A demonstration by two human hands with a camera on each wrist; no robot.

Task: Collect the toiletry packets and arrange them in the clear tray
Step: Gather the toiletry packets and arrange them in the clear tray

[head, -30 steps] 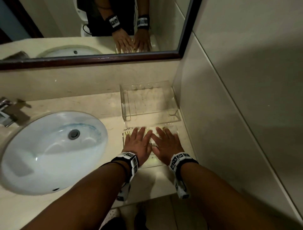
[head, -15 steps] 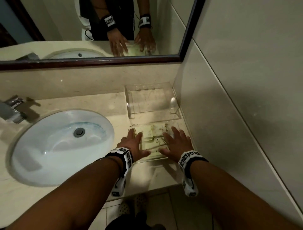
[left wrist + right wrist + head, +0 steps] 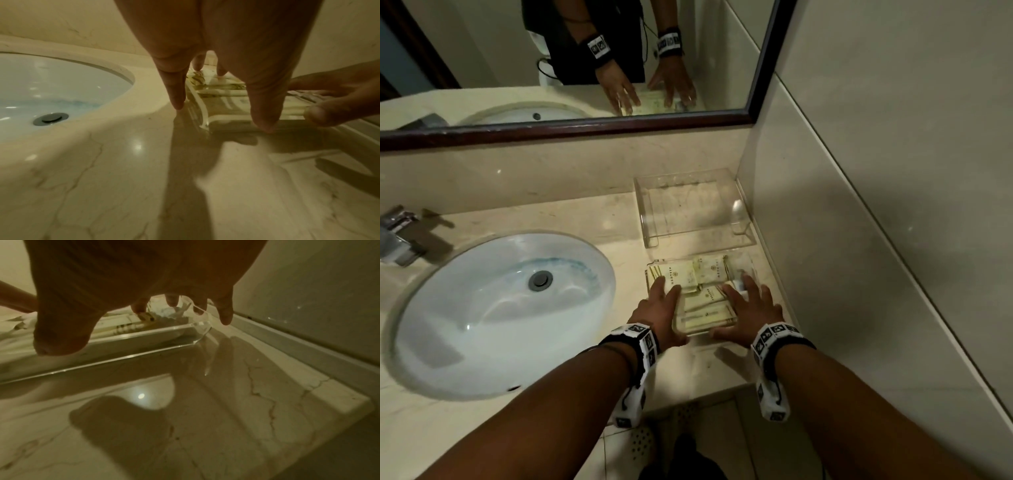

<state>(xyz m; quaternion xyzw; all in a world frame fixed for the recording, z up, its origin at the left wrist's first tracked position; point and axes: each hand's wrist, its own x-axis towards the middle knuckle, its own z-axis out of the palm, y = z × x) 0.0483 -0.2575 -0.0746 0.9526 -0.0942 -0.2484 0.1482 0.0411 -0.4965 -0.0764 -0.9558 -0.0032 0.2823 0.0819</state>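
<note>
Head view shows the packets [image 3: 690, 279], flat cream paper sachets with gold stripes and small dark print, overlapping in a shallow clear tray [image 3: 748, 265] of glossy thick acrylic with rounded corners. That tray sits near the counter's [image 3: 592, 222] front right corner, just ahead of a second, taller clear acrylic holder [image 3: 654, 219] that stands against the back wall beside the right wall. Left hand [image 3: 661, 315] lies flat along the tray's left side, fingers straight and spread, tips on the nearest packets; in the left wrist view its thumb tip [image 3: 265, 125] touches the tray's front edge and one finger tip [image 3: 176, 102] meets the counter just outside the tray's left rim. Right hand [image 3: 748, 313] is likewise spread and relaxed over the tray's right side, gripping nothing, with its thumb by the front edge. Polished cream marble with thin brown veins makes up the counter. A white oval sink [image 3: 493, 308] with a grey metal drain is set into it to the left, a chrome tap [image 3: 397, 236] at its far left edge. A dark wood-framed mirror [image 3: 571, 126] hangs above.
</note>
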